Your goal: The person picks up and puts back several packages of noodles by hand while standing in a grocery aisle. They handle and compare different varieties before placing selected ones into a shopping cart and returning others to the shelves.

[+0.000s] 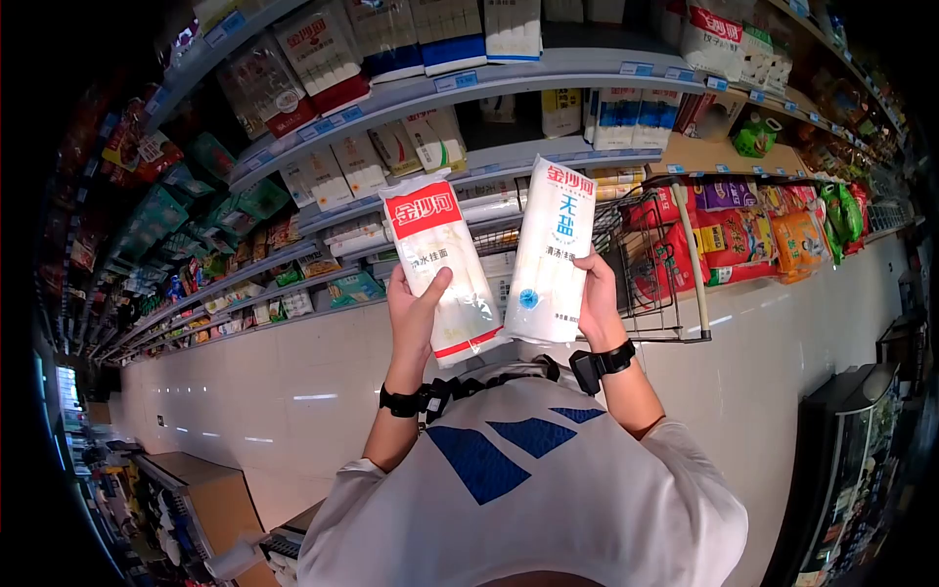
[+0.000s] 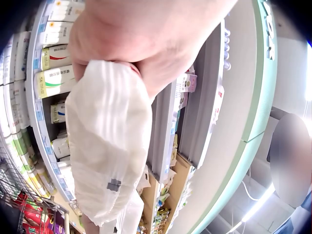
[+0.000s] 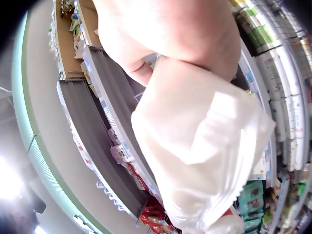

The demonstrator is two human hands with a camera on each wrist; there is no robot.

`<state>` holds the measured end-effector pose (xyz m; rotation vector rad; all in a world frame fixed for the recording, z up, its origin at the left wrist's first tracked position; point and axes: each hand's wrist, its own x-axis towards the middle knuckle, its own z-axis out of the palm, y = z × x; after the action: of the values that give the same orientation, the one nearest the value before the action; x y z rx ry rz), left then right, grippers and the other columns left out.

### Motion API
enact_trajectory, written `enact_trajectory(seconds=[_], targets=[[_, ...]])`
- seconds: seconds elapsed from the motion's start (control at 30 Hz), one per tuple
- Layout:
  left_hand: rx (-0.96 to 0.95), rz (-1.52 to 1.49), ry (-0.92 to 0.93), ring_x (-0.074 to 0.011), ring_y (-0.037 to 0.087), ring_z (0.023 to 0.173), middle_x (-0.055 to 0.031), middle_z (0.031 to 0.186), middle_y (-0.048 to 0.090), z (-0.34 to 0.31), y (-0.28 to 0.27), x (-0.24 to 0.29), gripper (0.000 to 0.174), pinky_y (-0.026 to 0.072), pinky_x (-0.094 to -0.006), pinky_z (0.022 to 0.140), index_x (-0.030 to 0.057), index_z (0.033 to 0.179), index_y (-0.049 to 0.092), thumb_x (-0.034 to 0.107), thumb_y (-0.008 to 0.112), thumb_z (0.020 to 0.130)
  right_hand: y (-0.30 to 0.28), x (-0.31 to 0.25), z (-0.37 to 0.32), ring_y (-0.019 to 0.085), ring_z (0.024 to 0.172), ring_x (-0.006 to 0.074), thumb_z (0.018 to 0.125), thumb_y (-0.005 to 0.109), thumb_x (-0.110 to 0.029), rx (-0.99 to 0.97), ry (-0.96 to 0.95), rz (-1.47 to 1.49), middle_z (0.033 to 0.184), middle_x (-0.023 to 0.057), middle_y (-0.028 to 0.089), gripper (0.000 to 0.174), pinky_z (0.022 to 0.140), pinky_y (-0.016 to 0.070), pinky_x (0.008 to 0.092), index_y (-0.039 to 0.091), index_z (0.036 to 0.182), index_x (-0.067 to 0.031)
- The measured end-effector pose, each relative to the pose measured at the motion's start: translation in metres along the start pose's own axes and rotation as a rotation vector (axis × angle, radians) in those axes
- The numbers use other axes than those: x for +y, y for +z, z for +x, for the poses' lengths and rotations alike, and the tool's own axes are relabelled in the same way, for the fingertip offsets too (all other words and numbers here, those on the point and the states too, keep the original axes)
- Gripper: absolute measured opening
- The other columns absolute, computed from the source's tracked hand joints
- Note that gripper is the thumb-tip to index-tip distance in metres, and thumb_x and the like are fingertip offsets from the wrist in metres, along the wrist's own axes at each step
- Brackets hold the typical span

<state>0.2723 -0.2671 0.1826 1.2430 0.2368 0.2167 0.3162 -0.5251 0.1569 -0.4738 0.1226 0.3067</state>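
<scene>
My left hand (image 1: 416, 308) grips a clear-wrapped pack of dried noodles (image 1: 445, 269) with a red label band, its thumb lying across the front. In my right hand (image 1: 599, 293) is a second noodle pack (image 1: 551, 249), white with blue and red lettering, held by its right edge. Both packs stand nearly upright side by side before my chest, fronts toward me, their lower corners close together. The left wrist view shows the white end of the red-band pack (image 2: 109, 141) below the palm. In the right wrist view the other pack's white wrapping (image 3: 195, 131) hides most of the fingers.
Ahead, store shelves (image 1: 548, 73) carry more noodle packs (image 1: 318, 54). A wire shopping cart (image 1: 650, 284) stands just beyond my right hand, near colourful bags (image 1: 734, 235). Pale tiled floor (image 1: 264, 401) spreads around me. A dark display case (image 1: 841, 460) is at the right.
</scene>
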Motion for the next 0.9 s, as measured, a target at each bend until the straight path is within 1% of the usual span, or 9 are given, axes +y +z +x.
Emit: enact_trajectory(seconds=[0.1,0.23,0.4,0.5,0.57,0.63,0.7,0.73,0.9], targets=[[-0.033,0.012,-0.014,-0.0184,0.067,0.107,-0.0147,0.123,0.066,-0.002,0.013,-0.006,0.051,0.0550,-0.0323,0.091,-0.0026,0.127,0.050,0.005,0.079,0.086,-0.012,-0.015,-0.003,0.061,0.121,0.0334,0.082,0.046,-0.004,-0.026,-0.033,-0.015,0.132,0.0187,0.058,0.057,0.106,0.0508,0.0476,0.042,0.139,-0.0024],[-0.026,0.015,-0.053,-0.0181,0.067,0.107,-0.0145,0.121,0.067,-0.008,0.043,-0.011,0.053,0.0549,-0.0321,0.092,-0.0026,0.128,0.050,0.004,0.080,0.085,-0.024,-0.038,-0.013,0.060,0.121,0.0342,0.081,0.045,-0.004,0.002,-0.067,-0.022,0.134,0.0196,0.056,0.062,0.106,0.0505,0.0478,0.038,0.142,-0.0018],[-0.056,0.056,-0.065,-0.0193,0.068,0.107,-0.0148,0.122,0.067,-0.004,0.077,-0.024,0.052,0.0553,-0.0327,0.093,-0.0030,0.129,0.050,0.006,0.079,0.087,-0.059,-0.068,-0.021,0.057,0.127,0.0358,0.079,0.045,-0.004,0.022,-0.076,-0.026,0.138,0.0203,0.054,0.064,0.109,0.0480,0.0494,0.038,0.143,-0.0022],[-0.120,0.061,-0.013,-0.0193,0.068,0.106,-0.0151,0.122,0.067,0.012,0.097,-0.035,0.051,0.0560,-0.0331,0.092,-0.0030,0.129,0.050,0.007,0.078,0.088,-0.070,-0.083,-0.031,0.055,0.129,0.0354,0.078,0.045,-0.004,0.118,-0.146,-0.018,0.139,0.0194,0.054,0.064,0.112,0.0452,0.0495,0.040,0.142,-0.0033],[-0.121,0.065,-0.001,-0.0190,0.069,0.105,-0.0147,0.120,0.068,0.024,0.117,-0.026,0.049,0.0565,-0.0328,0.090,-0.0026,0.129,0.051,0.007,0.078,0.088,-0.077,-0.092,-0.039,0.056,0.127,0.0341,0.079,0.046,-0.005,0.143,-0.179,0.002,0.138,0.0185,0.054,0.063,0.111,0.0452,0.0486,0.040,0.142,-0.0028],[-0.242,0.002,-0.086,-0.0188,0.069,0.104,-0.0143,0.119,0.068,0.044,0.142,-0.012,0.047,0.0570,-0.0325,0.089,-0.0026,0.129,0.050,0.007,0.076,0.090,-0.090,-0.100,-0.046,0.056,0.126,0.0335,0.079,0.046,-0.005,0.177,-0.222,0.002,0.137,0.0175,0.055,0.063,0.110,0.0462,0.0476,0.040,0.142,-0.0025],[-0.263,0.016,-0.041,-0.0190,0.071,0.103,-0.0148,0.119,0.069,0.074,0.173,-0.004,0.044,0.0586,-0.0322,0.087,-0.0029,0.128,0.051,0.008,0.074,0.092,-0.100,-0.107,-0.056,0.058,0.123,0.0341,0.078,0.048,-0.007,0.241,-0.275,-0.027,0.136,0.0180,0.057,0.066,0.109,0.0461,0.0479,0.042,0.144,-0.0016],[-0.338,-0.026,-0.053,-0.0192,0.071,0.102,-0.0151,0.119,0.069,0.092,0.192,0.006,0.043,0.0595,-0.0322,0.086,-0.0032,0.127,0.051,0.009,0.074,0.093,-0.104,-0.109,-0.061,0.059,0.123,0.0343,0.078,0.048,-0.007,0.280,-0.301,-0.014,0.135,0.0180,0.058,0.065,0.109,0.0464,0.0479,0.043,0.143,-0.0011],[-0.656,-0.074,-0.035,-0.0215,0.073,0.101,-0.0173,0.118,0.069,0.220,0.307,0.044,0.043,0.0615,-0.0339,0.084,-0.0050,0.126,0.052,0.015,0.073,0.094,-0.128,-0.124,-0.089,0.061,0.119,0.0362,0.078,0.048,-0.009,0.417,-0.415,0.029,0.131,0.0192,0.061,0.061,0.107,0.0486,0.0475,0.047,0.138,0.0023]])
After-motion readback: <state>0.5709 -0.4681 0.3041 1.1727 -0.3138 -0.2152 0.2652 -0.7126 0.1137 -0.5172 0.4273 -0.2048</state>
